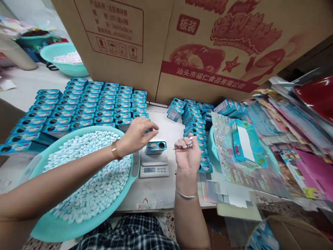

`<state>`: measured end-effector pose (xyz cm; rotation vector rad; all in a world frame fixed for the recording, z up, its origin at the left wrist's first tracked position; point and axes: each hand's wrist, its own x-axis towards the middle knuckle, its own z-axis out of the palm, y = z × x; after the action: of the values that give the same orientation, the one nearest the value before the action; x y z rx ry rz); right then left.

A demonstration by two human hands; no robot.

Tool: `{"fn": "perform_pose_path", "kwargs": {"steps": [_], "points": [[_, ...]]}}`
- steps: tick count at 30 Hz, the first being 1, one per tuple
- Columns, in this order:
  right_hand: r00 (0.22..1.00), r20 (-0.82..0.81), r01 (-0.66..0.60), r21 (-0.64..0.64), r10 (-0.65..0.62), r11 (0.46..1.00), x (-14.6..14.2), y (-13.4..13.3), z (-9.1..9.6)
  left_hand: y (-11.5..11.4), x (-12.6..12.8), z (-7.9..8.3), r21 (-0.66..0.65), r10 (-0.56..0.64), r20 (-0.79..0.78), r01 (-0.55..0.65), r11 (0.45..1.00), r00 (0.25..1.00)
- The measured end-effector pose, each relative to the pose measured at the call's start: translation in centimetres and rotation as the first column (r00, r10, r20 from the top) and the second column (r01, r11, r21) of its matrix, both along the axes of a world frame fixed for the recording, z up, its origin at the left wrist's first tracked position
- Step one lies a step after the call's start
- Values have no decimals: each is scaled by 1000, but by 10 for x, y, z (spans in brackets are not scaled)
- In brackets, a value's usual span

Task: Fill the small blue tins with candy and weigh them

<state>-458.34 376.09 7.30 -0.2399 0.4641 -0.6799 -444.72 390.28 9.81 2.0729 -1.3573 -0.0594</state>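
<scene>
White table (pixel 161 125), left grip (pixel 136 135) parted beside box (pixel 153 148) on scale (pixel 154 172), right grip (pixel 186 154) clasping candies (pixel 191 139)

The right hand (pixel 186 153) partly hides the candies (pixel 191 139) in its curled fingers; their number cannot be told. The left arm (pixel 65 177) covers part of the near-left basin (pixel 59 233). The scale's (pixel 154 171) digits are blurred. The top edge cuts off the far carton (pixel 148 73).

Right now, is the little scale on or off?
On: the scale shows blurred digits on its display, with a blue box standing on its pan.
</scene>
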Motion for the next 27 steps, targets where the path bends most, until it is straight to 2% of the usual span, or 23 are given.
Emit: {"fn": "perform_pose_path", "kwargs": {"steps": [2, 5, 10, 16, 20, 24, 27], "points": [[1000, -3, 10, 6, -10, 1000, -6, -4, -2, 16, 9, 7, -56, 53, -36, -55, 997, 998], [1000, 6, 12, -2, -12, 1000, -16, -7, -5, 40, 18, 14, -74, 114, -81, -120, 990, 990], [1000, -12, -1, 10, 1, 1000, -33, -5, -12, 57, 18, 15, 32, 122, -131, -119, 992, 984], [999, -38, -17, 37, 18, 999, -56, 1, -29, 40, 8, 12, 106, 14, -125, 0, 994, 992], [998, -64, -3, 48, 6, 999, -61, 5, -31, 21, 3, 10, 222, -100, -85, 117, 968, 991], [998, -56, -4, -2, 4, 1000, -40, 14, -16, 3, -2, 4, 325, -166, -46, 172, 930, 985], [999, -37, -12, -142, 7, 990, -11, 22, -3, -3, -9, -3, 398, -163, -35, 164, 903, 986]]}}
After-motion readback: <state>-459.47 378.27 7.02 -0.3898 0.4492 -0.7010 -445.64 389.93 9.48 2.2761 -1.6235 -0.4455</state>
